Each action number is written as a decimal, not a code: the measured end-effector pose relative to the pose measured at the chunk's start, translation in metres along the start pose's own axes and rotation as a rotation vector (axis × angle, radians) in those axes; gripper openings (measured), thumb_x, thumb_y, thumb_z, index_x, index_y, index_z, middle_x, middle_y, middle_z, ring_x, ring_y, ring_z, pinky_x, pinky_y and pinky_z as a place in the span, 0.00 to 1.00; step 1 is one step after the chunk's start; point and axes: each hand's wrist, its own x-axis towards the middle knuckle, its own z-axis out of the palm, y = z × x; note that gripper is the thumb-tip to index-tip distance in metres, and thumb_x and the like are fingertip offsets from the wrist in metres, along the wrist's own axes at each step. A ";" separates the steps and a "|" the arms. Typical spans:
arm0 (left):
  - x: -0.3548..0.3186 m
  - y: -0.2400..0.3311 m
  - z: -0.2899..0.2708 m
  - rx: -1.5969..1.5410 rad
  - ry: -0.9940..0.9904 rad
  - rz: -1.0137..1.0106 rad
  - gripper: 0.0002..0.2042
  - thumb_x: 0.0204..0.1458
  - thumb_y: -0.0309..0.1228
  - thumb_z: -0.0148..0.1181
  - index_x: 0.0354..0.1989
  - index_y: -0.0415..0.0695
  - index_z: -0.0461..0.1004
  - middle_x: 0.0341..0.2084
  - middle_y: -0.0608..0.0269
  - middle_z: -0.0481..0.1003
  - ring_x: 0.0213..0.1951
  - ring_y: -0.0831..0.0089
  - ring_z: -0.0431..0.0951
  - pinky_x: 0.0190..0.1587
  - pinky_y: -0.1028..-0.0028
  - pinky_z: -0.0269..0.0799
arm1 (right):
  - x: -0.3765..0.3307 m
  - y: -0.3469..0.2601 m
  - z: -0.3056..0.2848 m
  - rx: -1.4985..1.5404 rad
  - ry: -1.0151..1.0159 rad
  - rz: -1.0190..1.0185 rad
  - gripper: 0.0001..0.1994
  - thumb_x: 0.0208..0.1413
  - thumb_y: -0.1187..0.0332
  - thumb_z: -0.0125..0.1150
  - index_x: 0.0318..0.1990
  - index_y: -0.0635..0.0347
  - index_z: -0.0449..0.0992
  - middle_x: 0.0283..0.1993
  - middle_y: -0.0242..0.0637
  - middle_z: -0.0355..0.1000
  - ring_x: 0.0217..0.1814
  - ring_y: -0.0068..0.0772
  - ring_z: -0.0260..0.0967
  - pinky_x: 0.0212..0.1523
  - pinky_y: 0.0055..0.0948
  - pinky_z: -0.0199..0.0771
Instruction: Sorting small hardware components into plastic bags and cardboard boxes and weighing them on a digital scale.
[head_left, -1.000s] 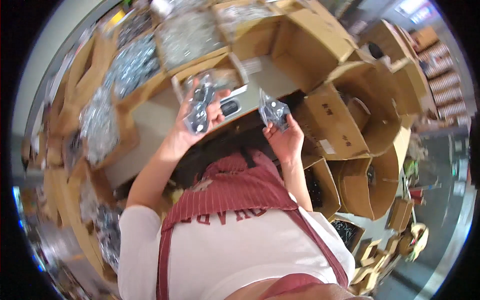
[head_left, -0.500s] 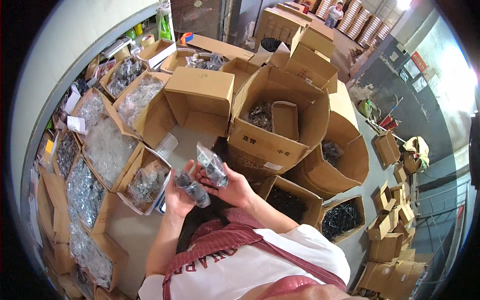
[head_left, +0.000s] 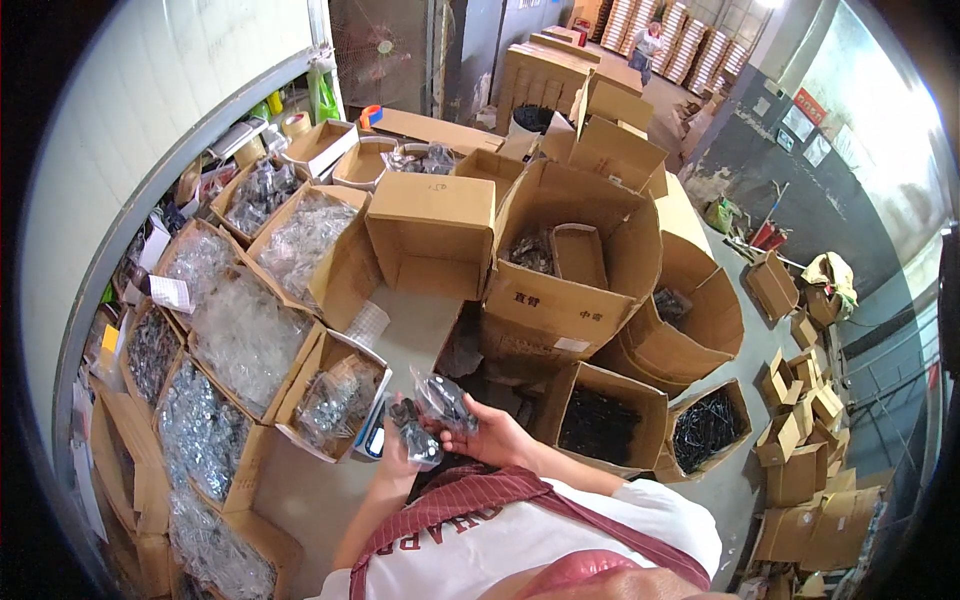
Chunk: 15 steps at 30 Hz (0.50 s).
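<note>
In front of my apron I hold two small clear plastic bags with black parts inside. My left hand (head_left: 396, 464) is closed round the lower-left bag of black parts (head_left: 419, 441), its fingers partly hidden by it. My right hand (head_left: 492, 432) grips the other bag of black parts (head_left: 441, 398), which tilts up and to the left. The two bags lie close together, and I cannot tell whether they touch. Just left of my hands stands a carton (head_left: 285, 437) with clear-bagged parts in it; to the right is a carton of black pieces (head_left: 605, 422).
Several cartons of clear-bagged parts (head_left: 247, 335) line the left side. Ahead stand an upturned brown box (head_left: 430, 210) and a large open carton (head_left: 560, 312). A carton of black rods (head_left: 708, 430) stands right. Small boxes (head_left: 800, 445) pile up farther right. A person (head_left: 645, 50) is far back.
Both hands have come lower, nearer my body, with the bags still held close together. The view has shifted, so the boxes ahead and on the left appear farther right and lower.
</note>
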 end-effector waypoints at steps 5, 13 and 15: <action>0.012 0.005 -0.010 -0.179 0.051 0.055 0.21 0.60 0.55 0.45 0.26 0.54 0.70 0.17 0.72 0.67 0.25 0.71 0.72 0.28 0.63 0.74 | -0.004 0.013 0.004 0.003 0.080 -0.100 0.21 0.65 0.51 0.46 0.59 0.53 0.66 0.53 0.40 0.71 0.54 0.35 0.68 0.59 0.39 0.65; 0.057 0.002 0.014 -0.186 -0.072 -0.044 0.23 0.62 0.53 0.43 0.20 0.51 0.67 0.18 0.70 0.70 0.24 0.72 0.74 0.30 0.69 0.74 | -0.028 0.029 -0.004 0.089 0.112 -0.162 0.24 0.65 0.52 0.47 0.65 0.49 0.60 0.65 0.38 0.62 0.69 0.42 0.54 0.71 0.52 0.48; 0.061 -0.004 0.024 -0.085 -0.016 -0.036 0.23 0.63 0.51 0.42 0.20 0.51 0.67 0.19 0.68 0.72 0.25 0.70 0.75 0.33 0.69 0.74 | -0.038 0.030 -0.002 0.078 0.102 -0.216 0.24 0.64 0.52 0.47 0.65 0.49 0.60 0.65 0.38 0.62 0.69 0.42 0.54 0.71 0.52 0.48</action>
